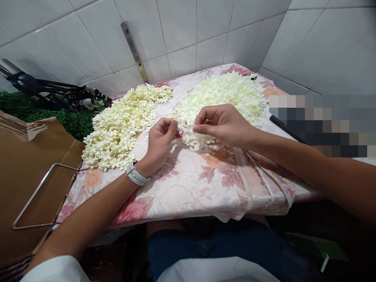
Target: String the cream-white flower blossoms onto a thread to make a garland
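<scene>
My left hand (pixel 161 141), with a pale watch at the wrist, is closed in a pinch over the table. White petals of a small artificial flower (pixel 181 127) show at its fingertips. Just to the right, my right hand (pixel 225 124) pinches thumb against fingers; anything between them is too small to make out. Behind and below the right hand spreads a heap of loose white petal pieces (pixel 232 92). A long pile of cream-coloured artificial flowers (pixel 123 121) lies left of my left hand. Both hands are above the floral tablecloth (pixel 182 192).
A brown cardboard box (pixel 32 172) with a metal wire handle (pixel 32 196) stands at the left. Behind it are green artificial foliage (pixel 67 121) and a folded dark umbrella (pixel 58 92). White tiled walls (pixel 182 35) border the table. A blurred patch covers the right side.
</scene>
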`<state>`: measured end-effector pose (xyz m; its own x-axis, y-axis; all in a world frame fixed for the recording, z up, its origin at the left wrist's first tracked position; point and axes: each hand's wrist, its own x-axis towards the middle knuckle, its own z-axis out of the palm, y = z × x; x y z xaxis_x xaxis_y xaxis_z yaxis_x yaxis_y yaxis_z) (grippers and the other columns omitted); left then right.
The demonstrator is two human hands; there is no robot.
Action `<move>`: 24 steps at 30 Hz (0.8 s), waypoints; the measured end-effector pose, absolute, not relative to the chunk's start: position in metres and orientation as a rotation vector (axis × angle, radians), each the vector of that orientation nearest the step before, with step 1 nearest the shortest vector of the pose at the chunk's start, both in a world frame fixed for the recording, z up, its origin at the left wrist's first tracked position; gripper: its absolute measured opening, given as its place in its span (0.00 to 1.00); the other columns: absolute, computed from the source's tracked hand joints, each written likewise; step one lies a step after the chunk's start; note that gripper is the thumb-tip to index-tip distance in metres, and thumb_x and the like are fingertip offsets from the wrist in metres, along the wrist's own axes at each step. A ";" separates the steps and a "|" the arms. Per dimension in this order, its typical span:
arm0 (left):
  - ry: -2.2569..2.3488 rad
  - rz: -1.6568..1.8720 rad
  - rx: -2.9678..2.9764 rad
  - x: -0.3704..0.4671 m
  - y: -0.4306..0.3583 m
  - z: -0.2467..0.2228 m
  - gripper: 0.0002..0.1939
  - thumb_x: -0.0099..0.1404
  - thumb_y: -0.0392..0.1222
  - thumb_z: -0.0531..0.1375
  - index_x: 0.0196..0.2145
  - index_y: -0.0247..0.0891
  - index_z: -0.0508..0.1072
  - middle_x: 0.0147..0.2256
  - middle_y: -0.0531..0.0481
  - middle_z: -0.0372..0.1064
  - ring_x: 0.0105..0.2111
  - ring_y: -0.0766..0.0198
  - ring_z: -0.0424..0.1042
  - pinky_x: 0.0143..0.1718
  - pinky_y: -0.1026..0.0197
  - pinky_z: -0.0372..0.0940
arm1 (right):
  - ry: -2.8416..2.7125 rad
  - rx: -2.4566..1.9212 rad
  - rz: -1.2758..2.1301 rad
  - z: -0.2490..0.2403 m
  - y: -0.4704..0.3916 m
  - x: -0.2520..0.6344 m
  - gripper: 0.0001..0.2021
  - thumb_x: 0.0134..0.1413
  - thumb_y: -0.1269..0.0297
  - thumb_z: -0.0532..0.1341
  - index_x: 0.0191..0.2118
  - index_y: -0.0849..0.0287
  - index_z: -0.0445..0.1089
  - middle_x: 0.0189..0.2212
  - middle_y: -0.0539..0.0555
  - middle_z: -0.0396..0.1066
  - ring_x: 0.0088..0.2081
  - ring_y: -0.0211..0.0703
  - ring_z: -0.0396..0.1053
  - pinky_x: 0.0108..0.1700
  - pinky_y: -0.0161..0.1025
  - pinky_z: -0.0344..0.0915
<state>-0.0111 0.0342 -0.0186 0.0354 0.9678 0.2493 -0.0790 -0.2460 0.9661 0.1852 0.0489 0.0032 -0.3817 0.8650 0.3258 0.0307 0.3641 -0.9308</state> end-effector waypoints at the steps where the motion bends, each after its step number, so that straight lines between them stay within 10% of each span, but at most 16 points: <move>1: 0.993 1.400 1.316 -0.012 0.036 -0.018 0.20 0.56 0.57 0.70 0.30 0.38 0.71 0.26 0.56 0.66 0.25 0.71 0.68 0.30 0.67 0.68 | -1.698 -0.811 1.138 0.004 0.050 0.186 0.20 0.38 0.48 0.76 0.25 0.59 0.72 0.24 0.51 0.71 0.27 0.39 0.65 0.30 0.39 0.63; 7: 1.018 1.411 1.389 -0.011 0.037 -0.016 0.15 0.60 0.52 0.69 0.35 0.38 0.73 0.27 0.56 0.66 0.24 0.72 0.67 0.28 0.67 0.67 | -1.689 -0.799 1.097 0.003 0.058 0.190 0.16 0.49 0.51 0.71 0.29 0.57 0.71 0.24 0.51 0.69 0.28 0.39 0.66 0.33 0.41 0.64; 13: 1.223 1.353 1.815 -0.017 0.048 -0.011 0.06 0.69 0.40 0.60 0.43 0.39 0.74 0.49 0.43 0.74 0.52 0.59 0.72 0.49 0.60 0.67 | -1.851 -1.063 0.274 0.008 0.081 0.216 0.09 0.57 0.55 0.65 0.34 0.54 0.75 0.32 0.58 0.74 0.36 0.50 0.70 0.46 0.51 0.64; 24: 1.464 0.790 2.347 -0.122 0.104 0.024 0.07 0.58 0.41 0.67 0.35 0.38 0.80 0.36 0.44 0.77 0.32 0.61 0.71 0.36 0.59 0.65 | -2.731 -0.686 -0.066 -0.030 0.059 0.177 0.21 0.69 0.50 0.51 0.59 0.49 0.70 0.68 0.55 0.60 0.66 0.65 0.52 0.63 0.66 0.44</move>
